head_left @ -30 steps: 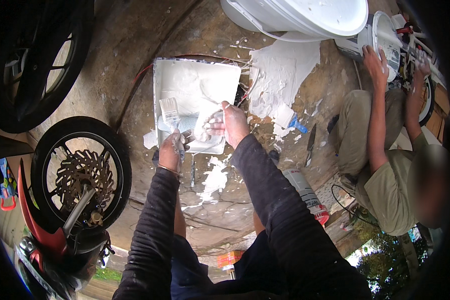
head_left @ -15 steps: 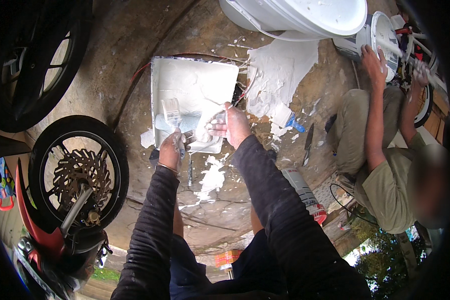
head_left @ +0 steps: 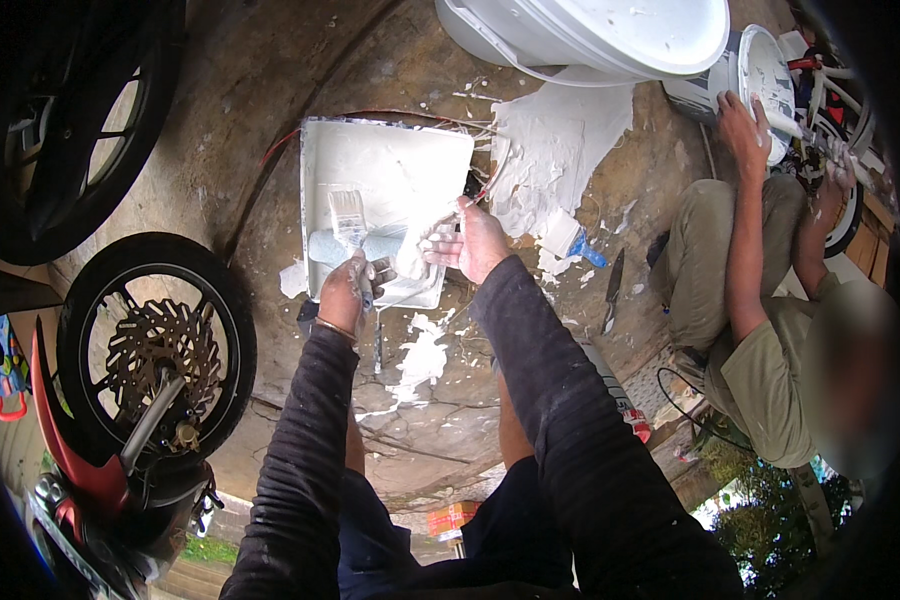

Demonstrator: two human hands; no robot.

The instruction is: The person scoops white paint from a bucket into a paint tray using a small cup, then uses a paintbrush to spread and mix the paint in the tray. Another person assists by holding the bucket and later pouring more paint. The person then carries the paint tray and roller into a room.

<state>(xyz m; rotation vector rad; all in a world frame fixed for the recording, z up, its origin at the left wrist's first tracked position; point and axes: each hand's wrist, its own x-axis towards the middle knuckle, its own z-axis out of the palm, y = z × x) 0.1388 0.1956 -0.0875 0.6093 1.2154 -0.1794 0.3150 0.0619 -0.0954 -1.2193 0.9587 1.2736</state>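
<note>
A white paint tray (head_left: 325,150) lies on the floor, holding paint and a pale blue roller (head_left: 330,250) with its handle toward me. My left hand (head_left: 350,280) grips a paintbrush (head_left: 347,220) over the tray, white-coated bristles pointing away from me. My right hand (head_left: 470,245) is at the tray's right side, thumb raised and fingers curved at a white, paint-covered mass (head_left: 420,235) that I cannot make out. Right of the tray, a blue-handled brush (head_left: 588,247) lies on a spread white smear (head_left: 550,140), with a knife (head_left: 615,290) nearby.
A large white bucket (head_left: 620,35) stands at the top. At right a person (head_left: 760,370) crouches, hands on a smaller bucket (head_left: 765,70) and a roller. A can (head_left: 625,400) lies behind my right arm. Motorcycle wheels (head_left: 155,340) line the left; a bicycle (head_left: 835,100) is at far right.
My right hand has moved slightly right and up, its fingers a little straighter at the white mass. My left hand keeps the brush, with little movement.
</note>
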